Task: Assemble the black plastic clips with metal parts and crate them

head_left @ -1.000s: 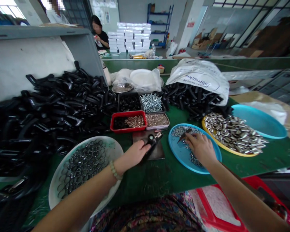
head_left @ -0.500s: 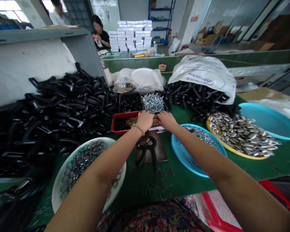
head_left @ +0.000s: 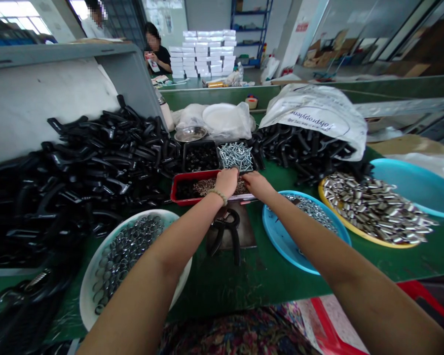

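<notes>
Our left hand [head_left: 226, 181] and right hand [head_left: 254, 185] reach over a red plastic tray [head_left: 192, 201] of thin, brassy pins [head_left: 207, 187] and the pale tray [head_left: 244, 197] beside it. Our fingers [head_left: 244, 180] bunch together, tips hidden, so we cannot tell whether they grip anything. Ridged silver screws [head_left: 235, 156] lie just beyond.

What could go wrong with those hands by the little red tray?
The thin metal pieces in the red tray look sharp, so the left hand might get poked. The right hand is close to the crowded trays, so a bump might spill the silvery screws.
</notes>
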{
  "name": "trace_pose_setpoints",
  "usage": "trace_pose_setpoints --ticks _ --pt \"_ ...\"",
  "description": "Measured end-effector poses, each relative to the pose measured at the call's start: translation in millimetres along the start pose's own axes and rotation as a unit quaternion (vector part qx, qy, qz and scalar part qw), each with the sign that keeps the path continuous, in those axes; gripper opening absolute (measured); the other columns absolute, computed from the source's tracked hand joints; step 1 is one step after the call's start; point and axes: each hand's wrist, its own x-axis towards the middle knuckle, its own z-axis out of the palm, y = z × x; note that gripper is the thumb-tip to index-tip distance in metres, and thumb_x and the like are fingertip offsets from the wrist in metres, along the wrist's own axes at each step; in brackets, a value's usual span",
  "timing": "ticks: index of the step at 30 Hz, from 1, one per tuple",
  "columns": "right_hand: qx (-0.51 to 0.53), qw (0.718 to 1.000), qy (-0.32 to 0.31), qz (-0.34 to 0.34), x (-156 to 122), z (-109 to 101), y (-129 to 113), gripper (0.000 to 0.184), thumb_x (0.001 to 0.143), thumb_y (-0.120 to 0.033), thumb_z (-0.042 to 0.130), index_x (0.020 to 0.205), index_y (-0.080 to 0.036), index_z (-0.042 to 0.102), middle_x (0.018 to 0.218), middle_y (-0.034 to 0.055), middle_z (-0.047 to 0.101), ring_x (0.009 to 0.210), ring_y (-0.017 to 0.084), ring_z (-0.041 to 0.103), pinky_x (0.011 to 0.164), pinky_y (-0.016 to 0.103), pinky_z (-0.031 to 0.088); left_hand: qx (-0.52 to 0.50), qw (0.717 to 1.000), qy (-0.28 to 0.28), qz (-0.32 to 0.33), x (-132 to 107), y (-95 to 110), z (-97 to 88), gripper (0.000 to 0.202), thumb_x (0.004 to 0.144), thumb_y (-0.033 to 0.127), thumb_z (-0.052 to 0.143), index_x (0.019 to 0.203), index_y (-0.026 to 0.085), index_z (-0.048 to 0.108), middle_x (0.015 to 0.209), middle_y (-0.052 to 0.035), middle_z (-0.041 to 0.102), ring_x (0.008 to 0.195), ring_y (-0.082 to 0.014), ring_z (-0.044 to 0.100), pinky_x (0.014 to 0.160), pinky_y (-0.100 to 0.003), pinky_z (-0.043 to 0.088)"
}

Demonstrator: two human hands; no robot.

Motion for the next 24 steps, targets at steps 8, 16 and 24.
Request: trace_pose_setpoints --ticks 8,16,24 --pt "0.234 0.972 0.034 0.011 -59.3 -4.7 -32.2 0.02 0.086 -0.015 0.047 0.098 -0.02 0.062 0.091 0.0011 0.07 0.083 0.013 0.064 0.076 0.024 0.047 -0.328 0.944 0.036 -0.034 -82.5 -24.2 -33.0 0.01 0.086 0.02 0.051 0.093 0.016 0.058 0.092 -0.0064 0.069 0.085 -0.0164 0.065 0.082 -0.028 0.048" --pt "0.251 0.967 0.006 -0.036 -66.1 11.8 -62.6 0.01 0.085 -0.021 0.055 0.084 -0.017 0.063 0.079 0.0031 0.066 0.076 0.015 0.061 0.069 0.026 0.046 -0.355 0.927 -0.018 -0.121 -165.5 -30.2 -10.2 0.021 0.085 0.031 0.053 0.094 0.017 0.066 0.095 -0.0044 0.07 0.09 -0.0185 0.063 0.084 -0.029 0.047" --pt "0.171 0.983 0.003 -0.063 -64.6 24.9 -65.0 0.014 0.09 -0.02 0.049 0.091 -0.016 0.062 0.087 0.0053 0.067 0.083 0.015 0.061 0.076 0.026 0.046 -0.247 0.966 0.007 -0.081 -170.6 -26.5 0.4 0.02 0.089 0.029 0.049 0.095 0.018 0.065 0.098 -0.0055 0.064 0.093 -0.0175 0.06 0.089 -0.03 0.045"
